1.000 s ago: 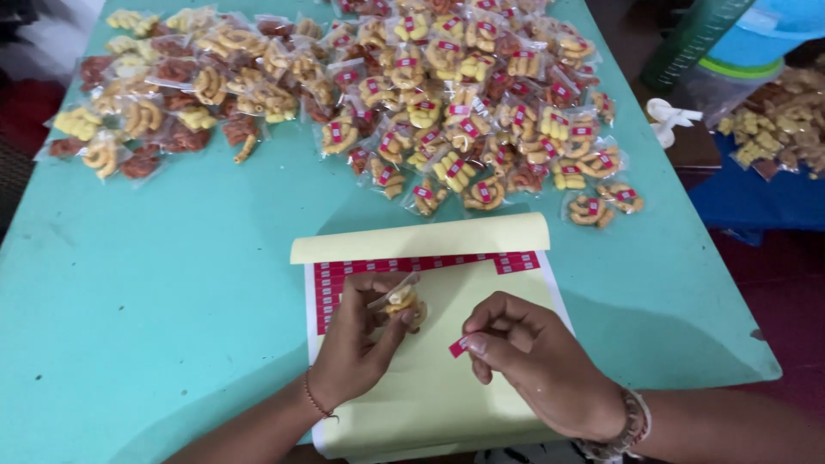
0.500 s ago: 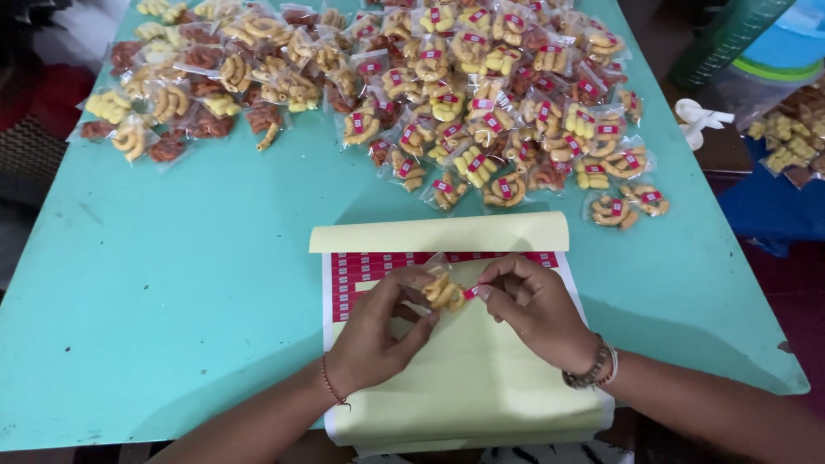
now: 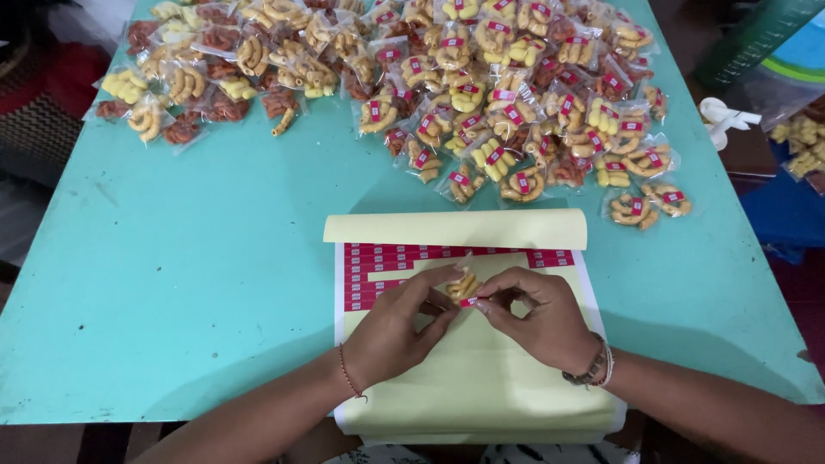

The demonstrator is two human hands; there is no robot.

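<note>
On the tabletop most of the work looked done: the big heap of stickered packets far outnumbered the plain packets at the far left. The sticker sheet in front of you was nearly bare, with a few red rows left. Your left hand pinched one small packet above that sheet, and your right hand pinched a red sticker against it.
</note>
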